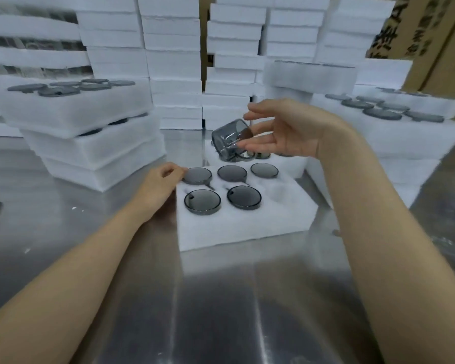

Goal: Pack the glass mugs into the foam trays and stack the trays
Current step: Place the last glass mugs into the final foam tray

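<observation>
A white foam tray (242, 227) lies on the steel table (221, 298) in front of me. Five of its pockets hold grey glass mugs (202, 201); the near right pocket (279, 193) is bare. My right hand (286, 135) holds another grey glass mug (230, 139) tilted in the air above the tray's far edge, pinched between thumb and fingers. My left hand (163, 179) sits at the tray's far left corner, its fingers curled against the foam beside the nearest mug.
A stack of filled foam trays (90, 143) stands at the left and another stack (405, 132) at the right. A further tray (294, 164) with mugs lies behind the near one. Tall foam stacks (174, 61) and cardboard boxes (436, 35) line the back.
</observation>
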Tool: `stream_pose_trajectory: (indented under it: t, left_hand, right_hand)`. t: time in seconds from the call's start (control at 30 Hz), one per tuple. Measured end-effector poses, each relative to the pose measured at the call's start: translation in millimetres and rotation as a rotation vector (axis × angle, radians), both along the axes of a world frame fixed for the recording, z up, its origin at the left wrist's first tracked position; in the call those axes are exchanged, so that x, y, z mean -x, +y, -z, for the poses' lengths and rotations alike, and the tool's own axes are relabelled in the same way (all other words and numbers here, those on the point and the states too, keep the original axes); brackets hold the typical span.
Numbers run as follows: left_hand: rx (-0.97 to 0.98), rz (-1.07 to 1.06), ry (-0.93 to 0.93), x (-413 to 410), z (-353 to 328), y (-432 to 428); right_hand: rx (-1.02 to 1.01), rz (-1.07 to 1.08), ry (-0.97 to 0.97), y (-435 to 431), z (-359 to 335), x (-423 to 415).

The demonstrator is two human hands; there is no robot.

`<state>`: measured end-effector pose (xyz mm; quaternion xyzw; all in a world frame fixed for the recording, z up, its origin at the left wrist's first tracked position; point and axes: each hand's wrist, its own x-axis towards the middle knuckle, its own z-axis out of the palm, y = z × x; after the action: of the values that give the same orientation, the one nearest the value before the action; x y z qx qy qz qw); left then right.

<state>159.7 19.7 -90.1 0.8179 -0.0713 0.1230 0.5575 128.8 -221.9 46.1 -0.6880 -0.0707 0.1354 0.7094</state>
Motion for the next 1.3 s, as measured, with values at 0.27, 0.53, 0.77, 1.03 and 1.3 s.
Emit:
stream_pose_trajectory:
  t: [0.27, 0.53, 0.77, 1.03, 1.3]
  left_hand:
    - [-0.018, -0.011, 0.003, 5.8, -3.7, -2.1]
    - [-0.008, -0.012, 0.019, 5.1, -4.1, -2.1]
    - [-0.014, -0.008, 0.018, 5.9, -5.0, -3.0]
    - [0.003, 0.007, 0.033, 7.4, -6.3, -2.7]
    - [-0.001, 0.010, 0.044, 8.6, -7.4, -2.9]
  right_hand:
    - [0.425, 0.073, -0.058, -11.9, -0.9, 0.3]
    - [0.831, -0.096, -0.149, -26.3, -0.7, 13.7]
    - [1.147, -0.127, -0.140, -31.9, -6.7, 23.2]
    - [1.146, -0.246, -0.053, -24.9, -5.2, 28.0]
    - [1.442, -0.282, -0.105, -10.0, -3.2, 28.4]
